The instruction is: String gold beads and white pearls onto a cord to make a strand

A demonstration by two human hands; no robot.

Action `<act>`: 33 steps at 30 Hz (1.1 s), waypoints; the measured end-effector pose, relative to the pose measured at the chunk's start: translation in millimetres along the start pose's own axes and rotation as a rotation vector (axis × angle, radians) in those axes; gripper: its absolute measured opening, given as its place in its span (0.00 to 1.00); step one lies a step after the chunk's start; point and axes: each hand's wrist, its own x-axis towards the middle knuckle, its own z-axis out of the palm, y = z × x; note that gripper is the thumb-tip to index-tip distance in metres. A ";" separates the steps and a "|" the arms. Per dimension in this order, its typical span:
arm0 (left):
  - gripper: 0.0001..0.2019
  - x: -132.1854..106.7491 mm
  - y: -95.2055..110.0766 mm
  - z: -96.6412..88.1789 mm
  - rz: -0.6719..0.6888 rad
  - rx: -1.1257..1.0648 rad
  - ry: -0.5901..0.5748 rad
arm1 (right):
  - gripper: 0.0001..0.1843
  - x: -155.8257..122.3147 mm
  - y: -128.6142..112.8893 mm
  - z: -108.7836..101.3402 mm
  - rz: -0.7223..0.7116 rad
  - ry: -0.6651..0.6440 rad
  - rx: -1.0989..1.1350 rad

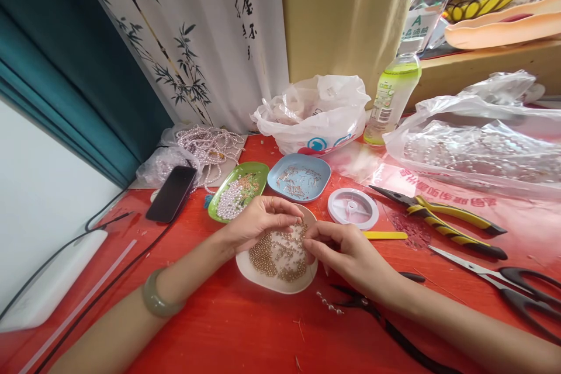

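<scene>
My left hand (269, 219) hovers over a white plate (280, 287) of small gold beads (263, 254), its thumb and fingers pinched together. At the plate's right rim my right hand (337, 245) also pinches, fingertips close to the left ones. Whatever either hand grips is too small to make out. Behind the plate sit a green tray (262, 170) with pale pearl beads (230, 201) and a blue tray (322, 184) holding thin metal pins. A short strand of silvery beads (329, 304) lies below my right hand, beside black-handled pliers (363, 304).
To the right are a white spool (353, 208), yellow-black pliers (438, 219), scissors (495, 277) and a plastic bag of beads (482, 146). A bottle (392, 99) and a white bag (311, 123) stand behind. A phone (172, 194) and cables lie left.
</scene>
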 end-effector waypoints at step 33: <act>0.04 -3.1 1.5 3.3 0.069 0.017 0.000 | 0.09 -0.6 0.4 -0.7 -0.005 -0.004 -0.023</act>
